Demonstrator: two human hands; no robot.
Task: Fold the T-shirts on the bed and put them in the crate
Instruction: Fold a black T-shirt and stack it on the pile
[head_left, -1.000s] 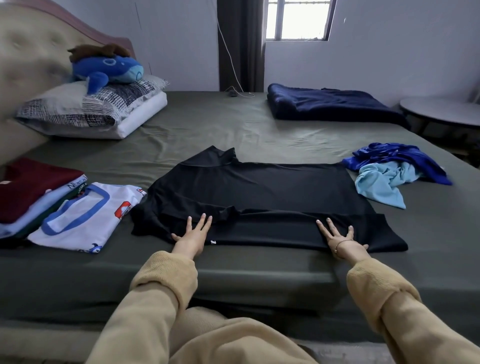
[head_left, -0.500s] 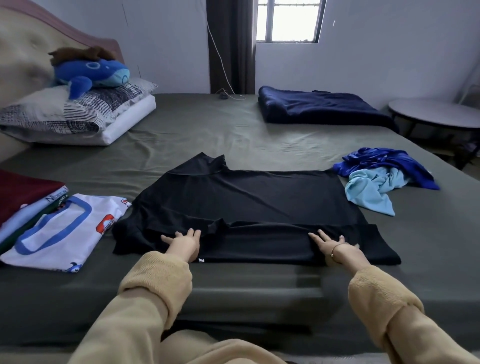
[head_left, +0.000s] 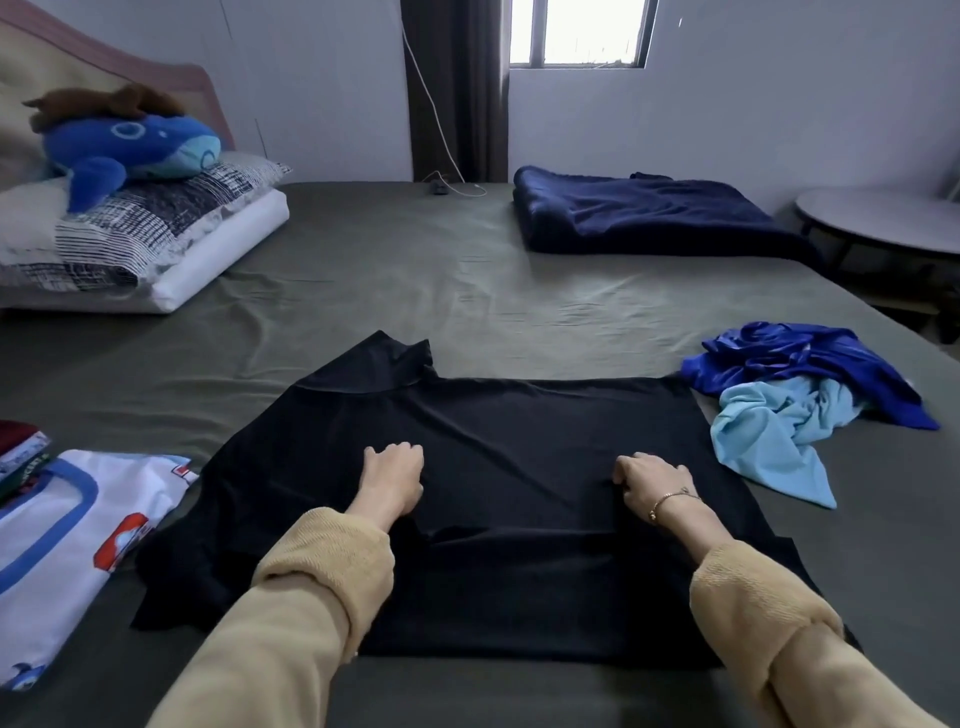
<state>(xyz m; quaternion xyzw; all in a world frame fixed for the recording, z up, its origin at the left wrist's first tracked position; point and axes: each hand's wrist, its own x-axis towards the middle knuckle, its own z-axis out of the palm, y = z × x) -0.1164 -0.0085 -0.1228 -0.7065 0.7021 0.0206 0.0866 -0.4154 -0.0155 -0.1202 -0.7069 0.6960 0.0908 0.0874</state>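
while both hands grip black t-shirt, no legible writing

One black shirt, one white shirt, two blue cloths, two pillows, two soft toys, one blanket

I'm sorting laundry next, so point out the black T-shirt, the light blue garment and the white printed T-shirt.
black T-shirt (head_left: 519, 431): head view, flat middle of the fabric.
light blue garment (head_left: 769, 436): head view, crumpled centre.
white printed T-shirt (head_left: 78, 561): head view, folded front.
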